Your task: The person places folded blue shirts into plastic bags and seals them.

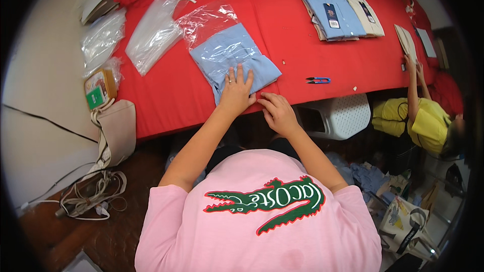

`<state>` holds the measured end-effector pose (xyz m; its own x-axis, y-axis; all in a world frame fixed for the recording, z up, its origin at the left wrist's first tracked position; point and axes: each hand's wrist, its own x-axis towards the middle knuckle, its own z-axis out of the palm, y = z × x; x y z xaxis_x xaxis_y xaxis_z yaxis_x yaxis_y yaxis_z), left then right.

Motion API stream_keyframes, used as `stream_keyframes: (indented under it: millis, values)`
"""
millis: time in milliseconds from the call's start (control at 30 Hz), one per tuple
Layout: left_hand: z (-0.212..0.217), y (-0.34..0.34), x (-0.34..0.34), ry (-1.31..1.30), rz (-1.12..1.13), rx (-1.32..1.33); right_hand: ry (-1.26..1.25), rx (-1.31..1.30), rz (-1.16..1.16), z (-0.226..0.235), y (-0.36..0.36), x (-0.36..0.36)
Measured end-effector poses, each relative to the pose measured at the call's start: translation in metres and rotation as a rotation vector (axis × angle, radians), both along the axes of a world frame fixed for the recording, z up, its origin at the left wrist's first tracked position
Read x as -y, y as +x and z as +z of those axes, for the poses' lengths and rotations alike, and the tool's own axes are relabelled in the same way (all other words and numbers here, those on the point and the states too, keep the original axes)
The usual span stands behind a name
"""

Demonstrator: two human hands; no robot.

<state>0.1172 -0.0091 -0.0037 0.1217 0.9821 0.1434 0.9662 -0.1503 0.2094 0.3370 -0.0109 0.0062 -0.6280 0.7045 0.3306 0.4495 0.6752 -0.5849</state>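
Observation:
A folded light-blue shirt (229,53) lies on the red table (322,50), its far end inside a clear plastic bag (206,20). My left hand (235,90) lies flat on the shirt's near end, fingers spread, pressing it down. My right hand (276,110) rests at the table's front edge just right of the shirt's near corner, fingers curled on the cloth edge; whether it pinches the shirt is unclear.
Empty clear bags (154,32) lie left of the shirt. Small blue-handled snips (317,80) sit to the right. Folded blue and beige shirts (340,12) are stacked at the far right. Another person in yellow (428,121) reaches onto the table's right end. A white stool (340,116) stands below.

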Motion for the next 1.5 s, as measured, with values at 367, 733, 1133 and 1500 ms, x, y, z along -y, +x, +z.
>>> stream_keyframes:
  millis: [367, 733, 1133, 1500]
  values:
    - [0.056, -0.058, -0.033, -0.224, 0.175, 0.566, -0.864, -0.535, -0.562, -0.018, -0.033, -0.040]
    - [0.041, -0.021, -0.015, 0.041, -0.107, 0.002, -1.432, -0.477, -0.438, -0.039, -0.071, -0.043]
    - [0.010, -0.064, -0.043, 0.158, 0.027, 0.024, -1.637, -0.490, -0.378, -0.015, -0.041, 0.021]
    - [0.044, -0.062, 0.010, 0.155, 0.149, 0.216, -1.038, -0.240, 0.070, 0.062, -0.053, 0.008]
